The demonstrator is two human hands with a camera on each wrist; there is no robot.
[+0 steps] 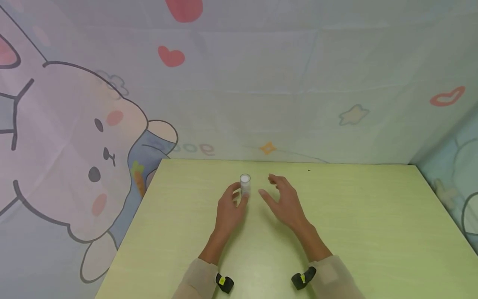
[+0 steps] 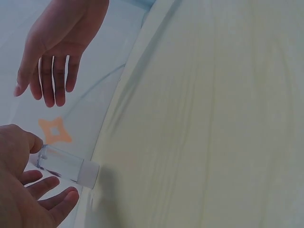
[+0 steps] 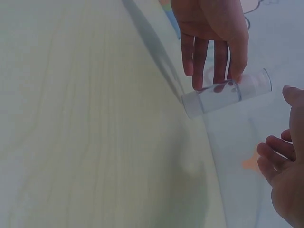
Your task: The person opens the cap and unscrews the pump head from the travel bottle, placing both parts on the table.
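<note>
A small clear cylindrical container [image 1: 245,185] with one white end stands upright near the back of the table, white end downward. My left hand [image 1: 230,209] is at its left side. In the left wrist view the thumb of my left hand [image 2: 19,185] touches the container [image 2: 61,164] near its upper end, with the fingers curved around the other side. The right wrist view shows fingertips through the clear wall of the container [image 3: 223,97]. My right hand [image 1: 285,203] is to the right, apart from the container, holding nothing, its fingers loosely bent and thumb spread.
The pale yellow-green table [image 1: 354,216] ends at a back edge against a printed cloth [image 1: 261,83] with hearts and a cartoon animal. Another cloth panel [image 1: 459,166] hangs at the right. Black wrist devices [image 1: 225,284] sit at both sleeve cuffs.
</note>
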